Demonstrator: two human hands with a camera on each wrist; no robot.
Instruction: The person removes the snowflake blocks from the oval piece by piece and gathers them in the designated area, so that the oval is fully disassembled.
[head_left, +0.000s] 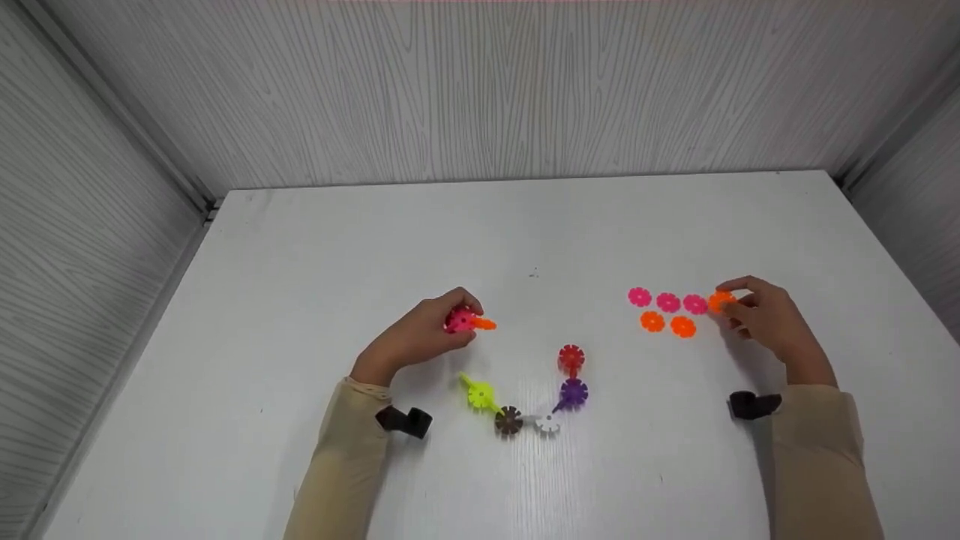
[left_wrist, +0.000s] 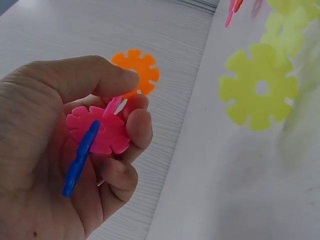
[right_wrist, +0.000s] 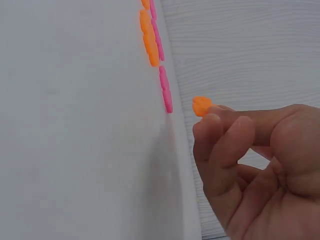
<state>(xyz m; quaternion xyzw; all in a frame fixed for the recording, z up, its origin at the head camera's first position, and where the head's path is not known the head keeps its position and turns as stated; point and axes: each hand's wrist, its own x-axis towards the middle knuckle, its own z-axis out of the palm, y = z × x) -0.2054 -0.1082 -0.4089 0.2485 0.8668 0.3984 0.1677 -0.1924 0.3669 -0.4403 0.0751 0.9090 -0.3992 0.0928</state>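
The left hand curls its fingers round a small cluster of slotted discs: a blue disc edge-on, a pink disc, and an orange disc that pokes out past the fingertips. Just right of and below that hand, a U-shaped chain lies on the white table, running from yellow discs through brown, white and purple to red at its upper right end. Farther right, three pink discs lie in a row above two orange discs. At the row's right end, the right hand, well apart from the left, pinches a single orange disc, which looks raised off the table, though the angle leaves some doubt
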